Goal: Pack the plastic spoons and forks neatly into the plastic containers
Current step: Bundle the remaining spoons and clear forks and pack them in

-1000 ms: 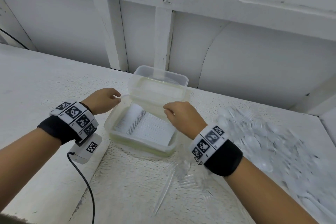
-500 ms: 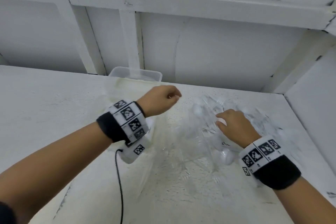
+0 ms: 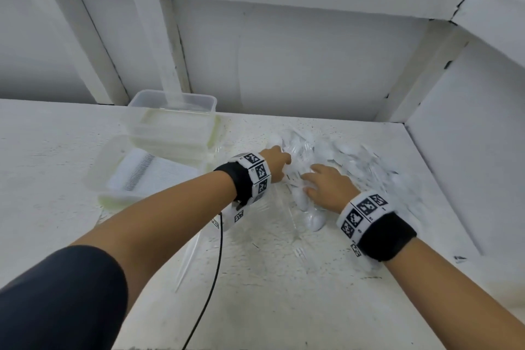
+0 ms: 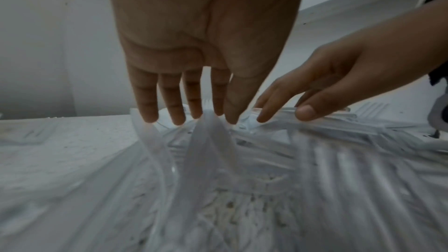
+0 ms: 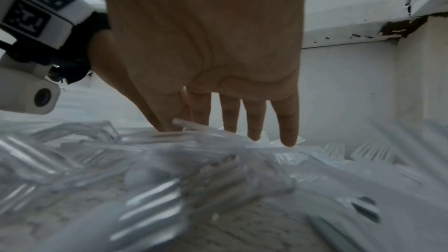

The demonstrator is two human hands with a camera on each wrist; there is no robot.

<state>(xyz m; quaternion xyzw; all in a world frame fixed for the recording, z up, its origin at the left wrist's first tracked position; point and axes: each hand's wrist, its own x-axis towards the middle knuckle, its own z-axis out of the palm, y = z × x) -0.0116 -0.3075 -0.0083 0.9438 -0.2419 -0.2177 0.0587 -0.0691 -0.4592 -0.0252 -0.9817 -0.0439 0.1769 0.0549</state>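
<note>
A loose pile of clear plastic spoons and forks (image 3: 358,156) lies on the white table at right. Both hands reach into it. My left hand (image 3: 279,163) has straight fingers, and its fingertips (image 4: 178,120) touch the cutlery (image 4: 213,141). My right hand (image 3: 318,182) also lies with straight fingers on the pile (image 5: 218,160); a handle end (image 5: 186,123) shows between its thumb and forefinger. At left an open container (image 3: 113,196) holds a neat row of cutlery. A stack of empty containers (image 3: 170,125) stands behind it.
White walls close the table at the back (image 3: 284,65) and on the right (image 3: 468,136). A black cable (image 3: 217,264) hangs from the left wrist across the table. A few stray pieces of cutlery (image 3: 187,258) lie near the front.
Both hands left the open container and moved right to the cutlery pile. The left hand went from a fist in the air to straight fingers on the pile.
</note>
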